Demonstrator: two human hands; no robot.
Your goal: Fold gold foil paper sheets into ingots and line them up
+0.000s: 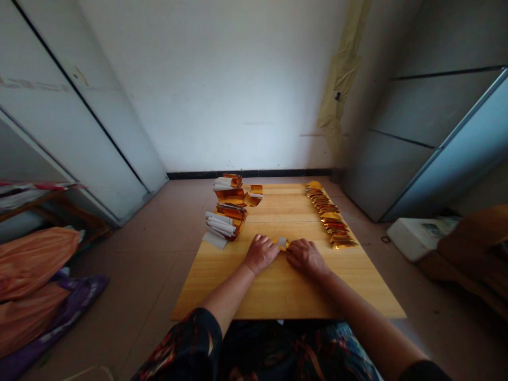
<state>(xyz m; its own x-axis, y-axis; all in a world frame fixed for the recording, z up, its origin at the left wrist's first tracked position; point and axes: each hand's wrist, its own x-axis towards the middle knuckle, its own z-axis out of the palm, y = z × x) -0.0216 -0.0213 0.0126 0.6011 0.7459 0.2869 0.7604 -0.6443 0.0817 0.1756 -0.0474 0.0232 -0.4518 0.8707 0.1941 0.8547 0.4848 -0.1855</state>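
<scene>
Between my two hands, low over the middle of the wooden table [286, 296], lies a small piece of gold foil paper [282, 242] with a pale patch facing up. My left hand [262, 253] pinches its left end with curled fingers. At the right end, my right hand [307, 257] has its fingers closed on the same paper. Stacks of gold foil paper [232, 212] with pale undersides sit at the table's left side. A couple of loose gold sheets [254, 197] lie beside them. Folded gold paper pieces [331, 217] overlap in a long row along the right side.
A white wall [238, 95] rises behind the table, with a tall grey cabinet [420, 121] at right. A white box [413, 238] stands on the floor to the right. Orange and purple bags [35, 286] lie at left.
</scene>
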